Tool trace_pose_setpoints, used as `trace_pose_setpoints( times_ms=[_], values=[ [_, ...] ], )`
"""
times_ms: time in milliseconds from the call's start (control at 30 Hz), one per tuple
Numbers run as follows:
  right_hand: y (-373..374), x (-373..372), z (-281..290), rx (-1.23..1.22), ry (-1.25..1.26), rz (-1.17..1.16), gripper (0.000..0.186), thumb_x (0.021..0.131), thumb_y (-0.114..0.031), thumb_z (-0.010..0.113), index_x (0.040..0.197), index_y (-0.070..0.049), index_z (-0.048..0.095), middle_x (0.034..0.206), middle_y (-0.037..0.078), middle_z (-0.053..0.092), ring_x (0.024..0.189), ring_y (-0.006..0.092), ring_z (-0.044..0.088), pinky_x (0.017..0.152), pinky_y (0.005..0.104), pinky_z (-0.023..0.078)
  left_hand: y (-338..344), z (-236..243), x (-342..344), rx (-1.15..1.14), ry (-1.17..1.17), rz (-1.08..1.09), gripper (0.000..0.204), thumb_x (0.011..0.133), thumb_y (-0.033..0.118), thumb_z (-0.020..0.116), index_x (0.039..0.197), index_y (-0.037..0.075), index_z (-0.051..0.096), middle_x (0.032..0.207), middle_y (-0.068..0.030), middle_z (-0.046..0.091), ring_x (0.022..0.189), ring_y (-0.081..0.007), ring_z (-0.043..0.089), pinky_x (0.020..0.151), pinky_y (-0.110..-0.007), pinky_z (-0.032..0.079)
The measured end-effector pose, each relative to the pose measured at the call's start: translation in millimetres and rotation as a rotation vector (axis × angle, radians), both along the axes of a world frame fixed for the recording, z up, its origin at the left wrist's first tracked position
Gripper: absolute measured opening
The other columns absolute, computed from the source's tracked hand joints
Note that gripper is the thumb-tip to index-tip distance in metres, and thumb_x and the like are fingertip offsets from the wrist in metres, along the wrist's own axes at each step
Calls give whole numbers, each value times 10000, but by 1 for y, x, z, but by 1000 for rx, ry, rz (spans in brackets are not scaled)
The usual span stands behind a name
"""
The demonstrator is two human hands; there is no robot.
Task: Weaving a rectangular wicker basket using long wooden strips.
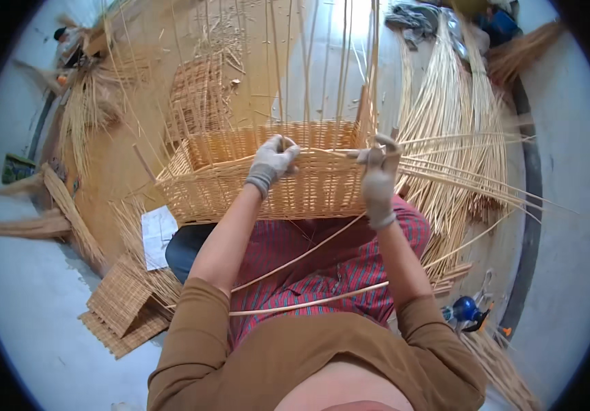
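Observation:
A rectangular wicker basket rests across my lap, with tall upright stakes rising from its walls. My left hand, in a pale knitted glove, is closed at the near rim, its fingers pinched around a wicker rod there. At the rim's right end my right hand, gloved too, has its fingers closed around wicker rods. Several long weaving rods stick out to the right past that hand. Two loose rods cross over my red checked lap cloth.
Large bundles of pale rods lie at the right. Woven panels and a white paper are at the left; another woven panel lies beyond the basket. A blue round object sits at lower right. Another person is far left.

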State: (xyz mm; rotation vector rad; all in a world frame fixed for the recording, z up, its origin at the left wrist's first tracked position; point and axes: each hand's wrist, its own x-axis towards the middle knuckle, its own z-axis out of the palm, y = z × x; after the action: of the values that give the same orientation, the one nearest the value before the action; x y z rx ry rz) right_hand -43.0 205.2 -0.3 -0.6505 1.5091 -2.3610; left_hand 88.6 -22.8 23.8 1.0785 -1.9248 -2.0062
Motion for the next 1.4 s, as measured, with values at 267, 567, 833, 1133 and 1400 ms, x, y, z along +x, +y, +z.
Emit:
trace_pose_setpoints(
  times_ms=[267,567,833,1133,1400],
  values=[
    [60,-49,23,245,-345,-317,142,1039,-52,675,1106,-76,552,1012,112,746,871,173,742,808,309,615,73,41,-66,-206,-256,-340,298,1038,280,683,1251,71,672,945,-168,750,882,-278,724,831,-366,570],
    [-49,-98,96,425,436,-250,375,981,-56,656,1338,-150,723,1257,79,708,1130,207,704,920,353,601,62,-8,-94,-224,-282,-115,418,997,456,725,969,40,750,852,-107,766,817,-239,738,746,-397,572],
    [65,69,-11,717,328,-11,199,1100,-157,562,1168,-23,692,983,165,733,814,244,725,713,395,591,83,-9,-82,-70,14,-55,269,995,156,718,1249,85,667,1049,-98,736,773,-151,700,677,-322,618],
    [75,197,7,1436,893,1384,324,978,-326,592,1124,-113,788,1080,168,798,1010,344,780,792,522,620,-93,-11,173,-839,403,801,266,1062,101,655,1309,3,646,1253,-88,695,1158,-202,653,1101,-353,500],
    [47,205,-84,882,376,1558,383,973,-270,645,1300,-92,733,1183,172,773,1059,306,748,907,426,586,-263,-34,252,-423,7,608,433,1142,462,478,1072,80,669,816,-36,668,694,-142,624,681,-300,543]
  ],
)
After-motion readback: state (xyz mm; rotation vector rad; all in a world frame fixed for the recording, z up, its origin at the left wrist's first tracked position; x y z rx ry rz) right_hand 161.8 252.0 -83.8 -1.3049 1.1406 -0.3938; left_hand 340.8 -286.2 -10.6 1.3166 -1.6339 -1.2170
